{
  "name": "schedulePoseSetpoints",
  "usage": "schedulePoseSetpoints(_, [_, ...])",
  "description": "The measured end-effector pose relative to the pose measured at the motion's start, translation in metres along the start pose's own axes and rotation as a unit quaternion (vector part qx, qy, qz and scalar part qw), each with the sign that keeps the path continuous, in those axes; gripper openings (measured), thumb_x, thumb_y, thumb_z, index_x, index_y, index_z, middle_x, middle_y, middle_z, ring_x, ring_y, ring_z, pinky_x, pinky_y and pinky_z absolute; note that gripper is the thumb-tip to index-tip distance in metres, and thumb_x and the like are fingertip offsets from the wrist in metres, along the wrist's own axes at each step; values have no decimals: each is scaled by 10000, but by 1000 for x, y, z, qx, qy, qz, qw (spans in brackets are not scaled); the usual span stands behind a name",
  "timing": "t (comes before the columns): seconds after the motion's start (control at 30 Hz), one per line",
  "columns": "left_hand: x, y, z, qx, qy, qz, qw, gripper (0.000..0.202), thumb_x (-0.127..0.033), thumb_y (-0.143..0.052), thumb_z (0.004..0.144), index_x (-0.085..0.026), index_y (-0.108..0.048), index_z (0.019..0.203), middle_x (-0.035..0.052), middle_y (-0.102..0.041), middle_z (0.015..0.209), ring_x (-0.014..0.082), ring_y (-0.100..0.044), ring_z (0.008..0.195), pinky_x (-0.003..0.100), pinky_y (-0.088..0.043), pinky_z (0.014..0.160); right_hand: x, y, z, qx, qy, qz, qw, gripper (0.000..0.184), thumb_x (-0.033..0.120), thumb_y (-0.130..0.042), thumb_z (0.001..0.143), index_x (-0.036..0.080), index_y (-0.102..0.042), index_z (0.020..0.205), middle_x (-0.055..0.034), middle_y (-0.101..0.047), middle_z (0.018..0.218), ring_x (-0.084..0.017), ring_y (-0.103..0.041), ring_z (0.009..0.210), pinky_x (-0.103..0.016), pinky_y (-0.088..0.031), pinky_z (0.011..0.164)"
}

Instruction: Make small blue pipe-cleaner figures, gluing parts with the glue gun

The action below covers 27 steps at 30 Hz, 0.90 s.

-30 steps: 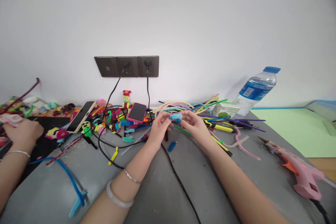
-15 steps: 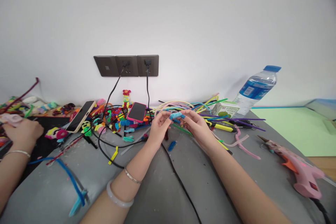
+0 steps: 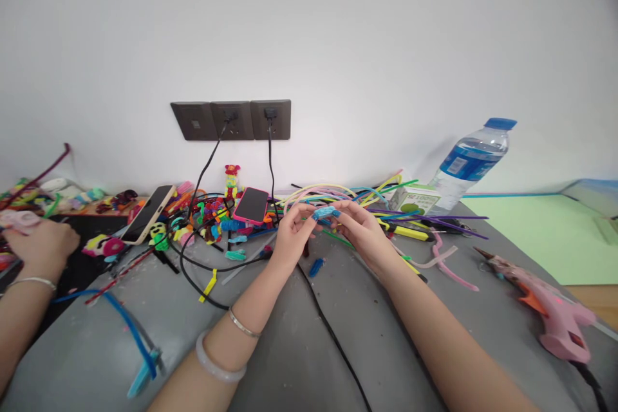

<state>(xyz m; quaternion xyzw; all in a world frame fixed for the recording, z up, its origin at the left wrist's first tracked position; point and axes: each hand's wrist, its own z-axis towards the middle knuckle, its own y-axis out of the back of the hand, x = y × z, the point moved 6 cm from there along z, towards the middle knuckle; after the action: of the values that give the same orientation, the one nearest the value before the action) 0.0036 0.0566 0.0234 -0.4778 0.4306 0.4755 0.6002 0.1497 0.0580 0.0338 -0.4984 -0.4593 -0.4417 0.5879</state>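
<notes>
Pinched between both hands is a small light-blue fuzzy piece of bent pipe cleaner (image 3: 325,212), with a darker blue end at its right. My left hand (image 3: 293,235) grips its left end between thumb and fingers. On its right end, the fingertips of my right hand (image 3: 360,230) are closed. A small dark-blue pipe cleaner piece (image 3: 317,267) lies on the grey table just below the hands. Behind them spreads a bundle of long coloured pipe cleaners (image 3: 333,192), partly hidden by my fingers.
A pink hot glue gun (image 3: 562,322) lies at right. A water bottle (image 3: 476,158) leans on the wall beside a small carton (image 3: 415,199). Phones (image 3: 252,205), fuzzy figures (image 3: 232,181) and black cables (image 3: 333,335) crowd the left and middle. Another person's hand (image 3: 46,248) is at far left.
Both hands stay almost in place, still gripping the light-blue piece. The view has shifted very slightly; nothing on the table has visibly moved.
</notes>
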Motion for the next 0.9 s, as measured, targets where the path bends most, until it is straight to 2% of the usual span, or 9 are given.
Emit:
schedulePoseSetpoints(0.3, [0, 1, 0, -8, 4, -3, 1000, 322, -451, -708, 758, -193, -633, 935, 29, -697, 874, 138, -689, 676, 195, -503, 528, -4, 2, 2, -2, -9, 20, 1000, 392, 497, -808, 674, 216, -671, 912, 4, -640, 780, -125, -539, 672, -247, -393, 601])
schedulePoseSetpoints(0.9, [1, -2, -2, 20, 6, -61, 998, 304, -406, -717, 777, -192, -640, 978, 65, -711, 983, 182, -731, 784, 247, -588, 639, -8, 2, 2, -5, -17, 17, 1000, 352, 468, -795, 694, 211, -675, 902, -3, -641, 789, -132, -539, 676, -257, -395, 604])
